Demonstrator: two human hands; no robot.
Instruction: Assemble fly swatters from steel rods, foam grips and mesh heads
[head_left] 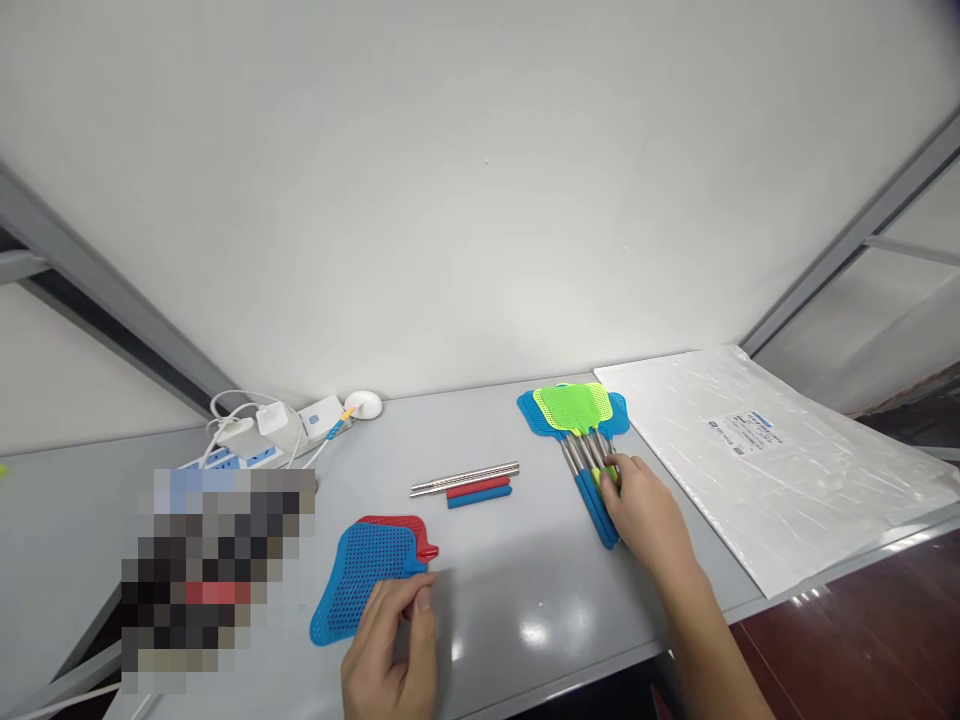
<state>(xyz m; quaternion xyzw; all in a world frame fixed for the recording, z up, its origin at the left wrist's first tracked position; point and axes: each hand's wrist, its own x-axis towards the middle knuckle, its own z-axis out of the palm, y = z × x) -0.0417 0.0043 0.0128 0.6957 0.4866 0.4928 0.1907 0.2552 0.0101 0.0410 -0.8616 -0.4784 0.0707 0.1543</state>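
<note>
My left hand (390,640) sits at the near edge of the table, its curled fingertips at the neck of a blue mesh fly swatter head (364,580). That blue head lies flat on a red one (397,527), and neither has a handle attached. My right hand (645,510) is on the handles of a fanned bunch of fly swatters (589,465), fingers curled over them. The bunch has blue and lime-green mesh heads, steel shafts and blue grips.
Two steel tubes (465,479) lie beside a red rod and a blue rod (478,492) mid-table. A white plastic sheet with a label (750,460) lies at right. A power strip with chargers (262,450) stands at back left. A blurred patch covers the near left.
</note>
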